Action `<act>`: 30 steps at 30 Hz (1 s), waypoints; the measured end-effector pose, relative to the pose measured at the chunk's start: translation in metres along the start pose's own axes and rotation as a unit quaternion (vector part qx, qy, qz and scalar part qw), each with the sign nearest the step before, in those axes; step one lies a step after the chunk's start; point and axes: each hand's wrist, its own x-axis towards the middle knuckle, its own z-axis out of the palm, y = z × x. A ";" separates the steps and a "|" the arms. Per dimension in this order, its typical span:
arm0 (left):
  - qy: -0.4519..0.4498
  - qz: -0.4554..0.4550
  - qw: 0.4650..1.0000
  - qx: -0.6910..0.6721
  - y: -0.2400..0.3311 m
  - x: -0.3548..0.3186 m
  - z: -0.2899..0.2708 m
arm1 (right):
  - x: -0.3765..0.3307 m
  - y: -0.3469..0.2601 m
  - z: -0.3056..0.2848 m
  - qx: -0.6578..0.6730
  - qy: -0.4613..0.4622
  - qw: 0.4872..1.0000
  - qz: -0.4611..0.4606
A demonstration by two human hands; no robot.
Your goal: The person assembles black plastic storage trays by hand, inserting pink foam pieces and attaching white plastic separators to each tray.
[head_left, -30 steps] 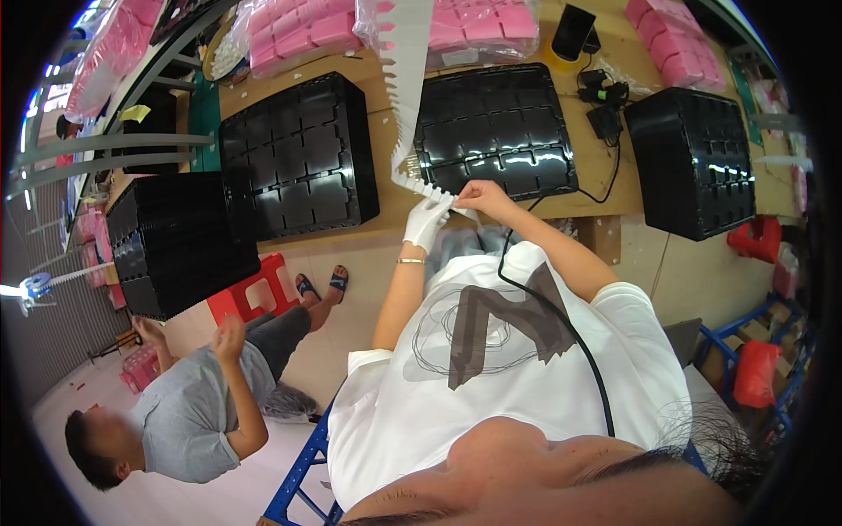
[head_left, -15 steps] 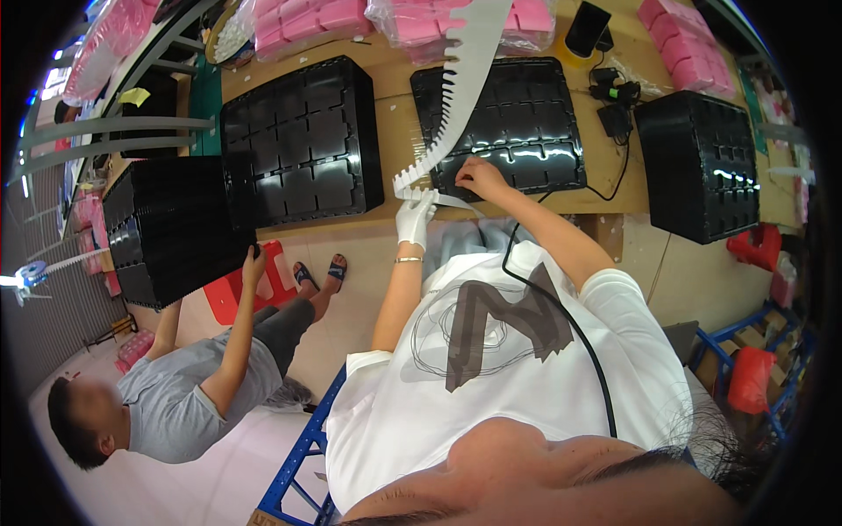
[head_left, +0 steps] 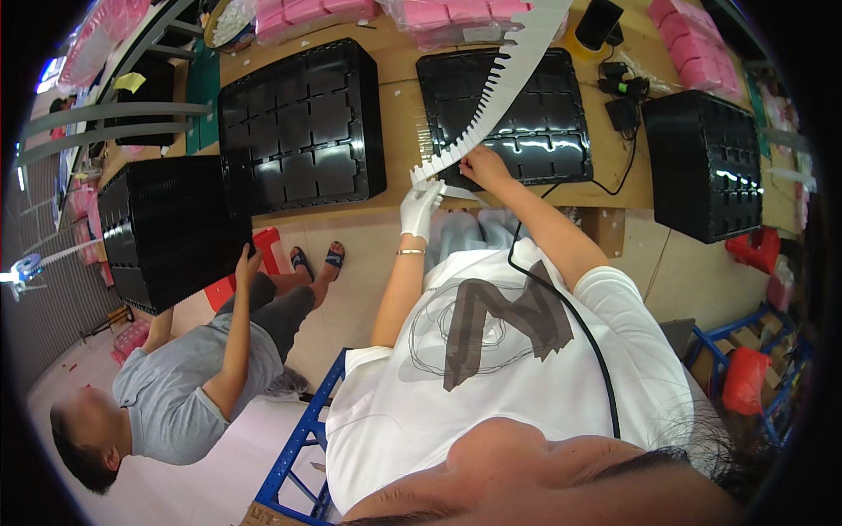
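A long white strip (head_left: 491,96) with a comb-like row of tabs along one edge rises from your hands at the near edge of the wooden bench (head_left: 399,114) and arcs away to the far right, passing over the black compartment tray (head_left: 526,114) in front of you. Your right hand (head_left: 482,164), bare, is closed on the strip's near end; your left hand (head_left: 421,209), in a white glove, pinches a thin white piece (head_left: 458,192) just below that end (whether this piece is peeling off the strip or is separate cannot be told). Most of the strip hangs unsupported, so a sharp pull would likely crease it or tear tabs where your fingers grip. Its free length could also snag the pink packets (head_left: 456,10) at the far edge. The black cable (head_left: 561,298) runs from your chest up onto the bench beside your right forearm; a wide sweep of that arm might catch it and drag the black devices (head_left: 624,96) to the tray's right. To your left, a second tray (head_left: 303,123) lies flat, and a seated person in grey (head_left: 175,394) has a hand on a tall stack of trays (head_left: 167,228), which may topple if knocked.
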 end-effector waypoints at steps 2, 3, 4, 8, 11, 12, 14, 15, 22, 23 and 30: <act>-0.011 0.003 0.999 -0.038 -0.002 0.002 -0.003 | 0.000 0.000 0.002 -0.002 0.002 1.000 0.003; -0.011 0.001 0.999 -0.038 -0.002 0.002 -0.003 | 0.000 0.001 0.003 -0.004 0.005 1.000 0.005; -0.015 -0.001 0.999 -0.036 -0.001 0.003 -0.004 | 0.000 0.002 0.004 -0.004 0.004 1.000 0.006; 0.006 -0.016 1.000 -0.018 0.001 0.003 -0.004 | 0.000 0.011 -0.001 0.022 -0.021 0.999 -0.021; -0.012 -0.001 0.998 -0.058 -0.004 0.005 -0.006 | 0.002 0.009 -0.012 0.055 -0.062 0.996 -0.031; -0.013 -0.001 0.998 -0.058 -0.004 0.005 -0.004 | 0.002 0.009 -0.014 0.066 -0.074 0.995 -0.029; -0.008 -0.016 0.997 -0.070 -0.004 0.006 -0.001 | 0.002 0.006 -0.011 0.054 -0.047 0.997 -0.024; -0.007 -0.017 0.997 -0.070 -0.005 0.006 -0.001 | 0.000 0.005 -0.009 0.042 -0.021 0.999 -0.019; -0.015 -0.005 0.997 -0.069 -0.005 0.010 -0.003 | -0.014 0.008 -0.008 0.014 -0.018 0.992 -0.122; -0.017 -0.006 0.997 -0.073 -0.005 0.010 -0.005 | -0.020 0.005 -0.009 0.118 -0.031 0.990 -0.071; -0.051 -0.023 0.993 -0.108 0.003 0.011 0.005 | -0.005 -0.022 -0.012 0.566 -0.107 0.780 0.244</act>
